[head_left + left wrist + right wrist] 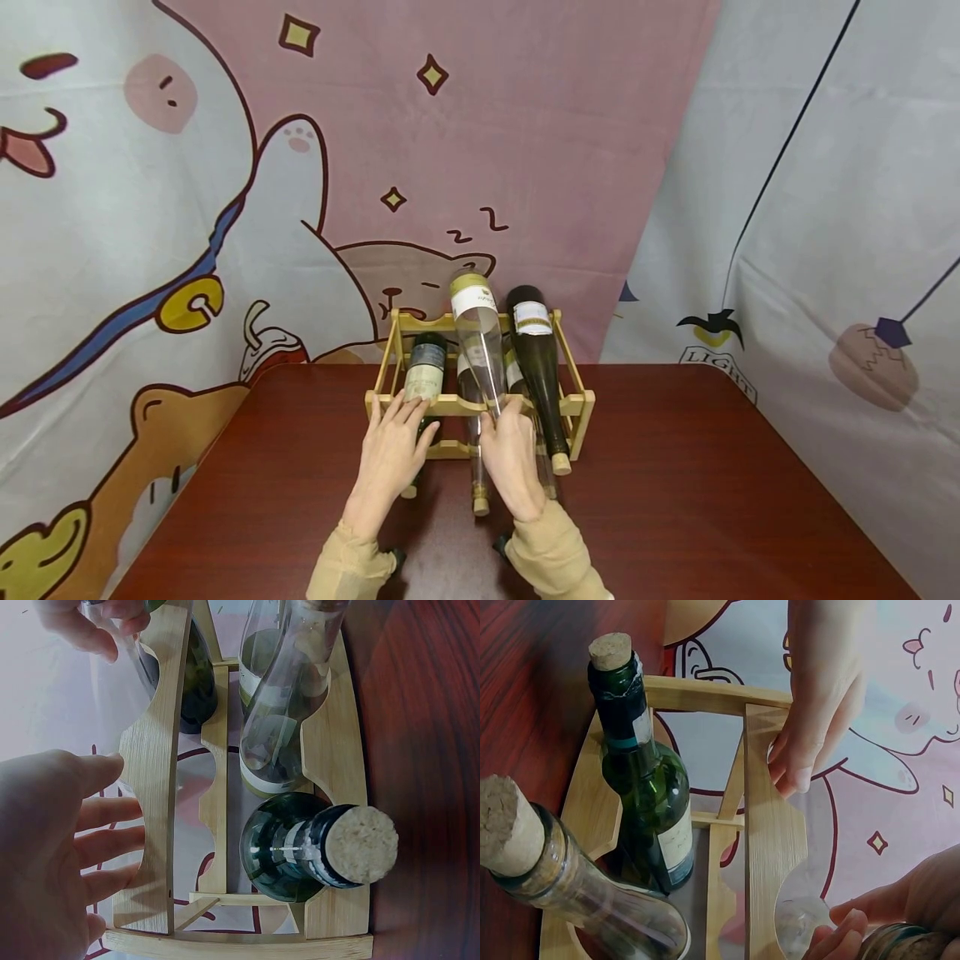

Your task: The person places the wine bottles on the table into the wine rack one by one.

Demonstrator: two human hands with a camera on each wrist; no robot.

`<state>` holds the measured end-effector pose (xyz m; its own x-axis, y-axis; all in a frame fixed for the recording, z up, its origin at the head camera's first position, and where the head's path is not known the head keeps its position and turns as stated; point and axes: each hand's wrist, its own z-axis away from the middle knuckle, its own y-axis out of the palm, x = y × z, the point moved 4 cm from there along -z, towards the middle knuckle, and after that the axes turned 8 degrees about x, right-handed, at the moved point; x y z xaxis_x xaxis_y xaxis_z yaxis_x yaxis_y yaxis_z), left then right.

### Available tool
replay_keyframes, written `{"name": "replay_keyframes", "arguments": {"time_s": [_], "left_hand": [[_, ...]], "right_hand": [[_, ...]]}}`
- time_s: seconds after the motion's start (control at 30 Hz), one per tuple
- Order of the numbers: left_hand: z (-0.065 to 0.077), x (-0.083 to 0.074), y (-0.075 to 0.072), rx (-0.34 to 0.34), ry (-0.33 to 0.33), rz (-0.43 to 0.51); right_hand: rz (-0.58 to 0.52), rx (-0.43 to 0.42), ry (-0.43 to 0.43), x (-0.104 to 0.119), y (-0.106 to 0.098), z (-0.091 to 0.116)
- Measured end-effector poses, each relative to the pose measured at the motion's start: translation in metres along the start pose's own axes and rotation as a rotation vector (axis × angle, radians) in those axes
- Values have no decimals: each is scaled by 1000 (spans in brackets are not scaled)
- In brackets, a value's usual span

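A light wooden wine rack point(448, 406) stands on the table with bottles on two levels. My right hand point(512, 454) grips the neck of a clear glass bottle point(483, 354), which lies over the middle of the upper front rail, its yellow-ended base toward the back. My left hand point(392, 450) rests on the left of that rail with its fingers extended, as the left wrist view also shows. Below it sits a corked green bottle point(656, 799) in the lower level. To the right, a dark bottle point(542, 379) lies in the upper level, cork toward me.
In the lower level, a clear corked bottle point(479, 479) lies in the middle and another bottle point(548, 479) on the right, partly hidden by my right arm. The reddish-brown table point(690, 475) extends to both sides. A cartoon-printed cloth point(555, 150) hangs close behind the rack.
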<state>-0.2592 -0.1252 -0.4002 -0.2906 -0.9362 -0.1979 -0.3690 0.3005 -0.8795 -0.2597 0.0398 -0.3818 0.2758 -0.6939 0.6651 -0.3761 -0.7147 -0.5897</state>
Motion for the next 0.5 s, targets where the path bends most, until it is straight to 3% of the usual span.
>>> {"name": "replay_keyframes", "arguments": {"time_s": [0.5], "left_hand": [[0, -1, -2, 1, -3, 6]], "right_hand": [[-13, -12, -7, -1, 2, -3]]}}
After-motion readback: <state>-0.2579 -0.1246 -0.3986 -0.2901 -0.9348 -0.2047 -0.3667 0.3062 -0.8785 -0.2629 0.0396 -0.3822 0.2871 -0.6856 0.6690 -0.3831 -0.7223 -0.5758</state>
